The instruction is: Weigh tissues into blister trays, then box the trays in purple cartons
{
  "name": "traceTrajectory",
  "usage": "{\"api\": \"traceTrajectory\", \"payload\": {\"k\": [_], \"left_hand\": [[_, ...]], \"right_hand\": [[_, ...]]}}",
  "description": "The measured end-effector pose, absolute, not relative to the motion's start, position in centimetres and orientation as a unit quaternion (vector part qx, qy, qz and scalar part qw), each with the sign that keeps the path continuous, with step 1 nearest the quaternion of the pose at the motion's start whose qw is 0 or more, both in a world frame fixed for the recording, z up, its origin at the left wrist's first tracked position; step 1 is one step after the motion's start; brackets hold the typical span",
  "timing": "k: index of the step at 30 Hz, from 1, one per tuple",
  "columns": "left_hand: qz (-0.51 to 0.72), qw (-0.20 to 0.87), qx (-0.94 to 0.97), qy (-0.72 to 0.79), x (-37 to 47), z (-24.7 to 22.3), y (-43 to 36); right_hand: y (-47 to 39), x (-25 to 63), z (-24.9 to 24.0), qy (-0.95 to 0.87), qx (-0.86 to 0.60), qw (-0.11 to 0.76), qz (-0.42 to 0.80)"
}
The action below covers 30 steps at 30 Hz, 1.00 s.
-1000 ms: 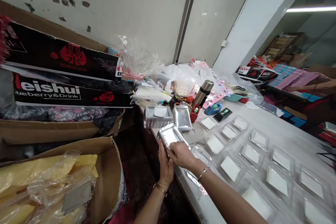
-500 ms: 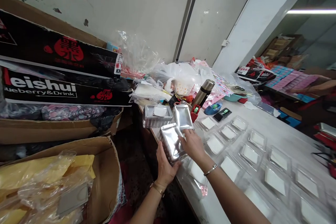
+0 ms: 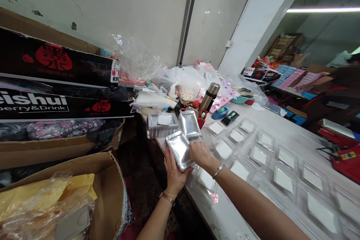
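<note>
My left hand (image 3: 174,174) is wrapped around the lower side of a stack of clear plastic blister trays (image 3: 180,150), tilted over the table's near edge. My right hand (image 3: 201,153) has its fingers curled in a pinch at the stack's right rim; the fingertips are partly hidden. Just beyond stands another shiny plastic tray stack (image 3: 190,124). To its left lies a longer tray stack (image 3: 152,125) with a white paper piece (image 3: 164,119) on top. Rows of single clear trays with white cards (image 3: 258,155) cover the table to the right.
A steel thermos (image 3: 209,97), a red tape dispenser (image 3: 201,119), a blue tape dispenser (image 3: 221,113) and a phone (image 3: 230,118) stand behind the trays. Plastic bags (image 3: 180,80) pile against the wall. Cardboard boxes (image 3: 107,195) fill the left side. A person (image 3: 344,86) is at far right.
My right hand's fingers have drawn from over the stack's top to its right rim and curled in. The view has swung slightly right; my left hand still holds the stack.
</note>
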<state>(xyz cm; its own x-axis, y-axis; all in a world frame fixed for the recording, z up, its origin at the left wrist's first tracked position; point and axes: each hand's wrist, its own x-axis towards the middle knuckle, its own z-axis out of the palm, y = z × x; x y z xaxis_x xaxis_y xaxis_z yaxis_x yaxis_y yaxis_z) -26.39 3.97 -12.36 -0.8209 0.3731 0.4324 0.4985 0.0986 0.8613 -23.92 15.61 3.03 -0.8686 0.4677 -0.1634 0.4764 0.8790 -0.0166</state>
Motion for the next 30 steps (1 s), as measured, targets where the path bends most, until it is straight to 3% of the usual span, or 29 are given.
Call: {"api": "traceTrajectory", "payload": {"k": [10,14,16,19,22,27,30], "left_hand": [[-0.611,0.012,-0.284,-0.739,-26.7,-11.1,3.1],[-0.643,0.008,-0.281,-0.713,-25.9,-7.5,0.8],[-0.726,0.008,-0.264,-0.635,-24.2,-4.7,-0.2],[-0.777,-0.151,-0.286,-0.54,-20.4,-1.1,-0.3],[-0.733,-0.311,-0.284,-0.534,-16.3,0.3,0.3],[-0.573,-0.585,-0.291,-0.494,-13.7,-1.9,0.4],[-0.461,-0.665,-0.286,-0.513,-14.0,-3.6,0.0]], "right_hand": [[16.0,-22.3,7.4,0.939,0.299,-0.089,-0.142],[16.2,-18.1,9.1,0.906,0.322,-0.175,-0.213],[15.2,-14.8,8.9,0.884,0.344,-0.227,-0.221],[12.2,-9.4,7.1,0.859,0.36,-0.32,-0.173],[8.4,-3.9,4.7,0.824,0.392,-0.361,-0.19],[1.3,3.6,0.5,0.623,0.506,-0.344,-0.488],[-1.3,5.2,-2.1,0.519,0.503,-0.338,-0.603]]}}
